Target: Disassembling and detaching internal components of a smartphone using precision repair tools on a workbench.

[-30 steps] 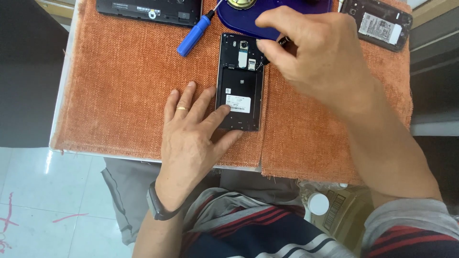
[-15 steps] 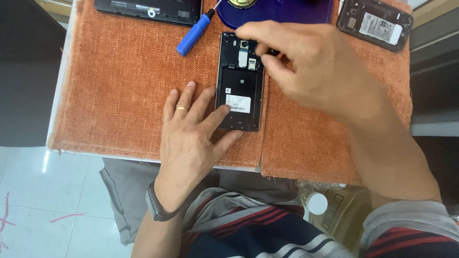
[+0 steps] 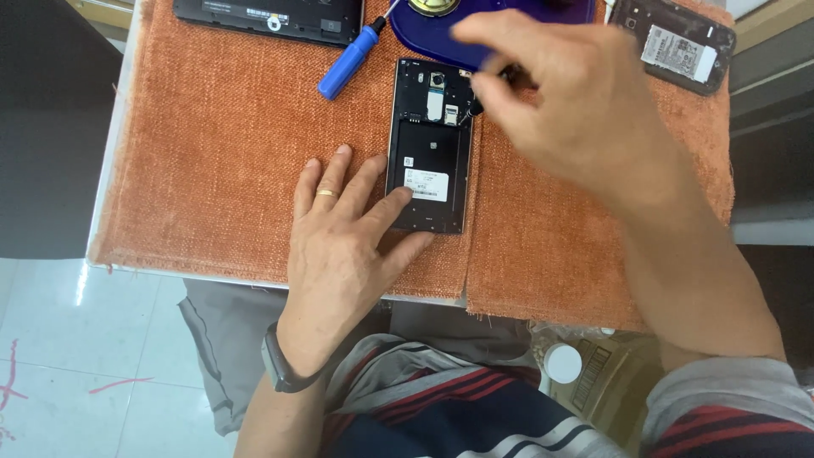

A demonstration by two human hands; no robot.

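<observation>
A black phone (image 3: 430, 144) with its back cover off lies face down on an orange cloth mat (image 3: 220, 153). My left hand (image 3: 343, 242) rests flat on the mat, its fingertips pressing the phone's lower left part. My right hand (image 3: 577, 102) hovers over the phone's upper right corner, blurred, with thumb and fingers pinched together on a small dark object that I cannot make out. A blue-handled screwdriver (image 3: 349, 58) lies on the mat up and to the left of the phone.
A dark blue tray (image 3: 441, 38) sits just beyond the phone. A black device (image 3: 271, 15) lies at the top left, and another opened phone (image 3: 674, 42) at the top right. The table's near edge runs just under my left palm.
My right hand has lifted slightly and shifted right over the phone's top right corner. The left hand and the phone have stayed put.
</observation>
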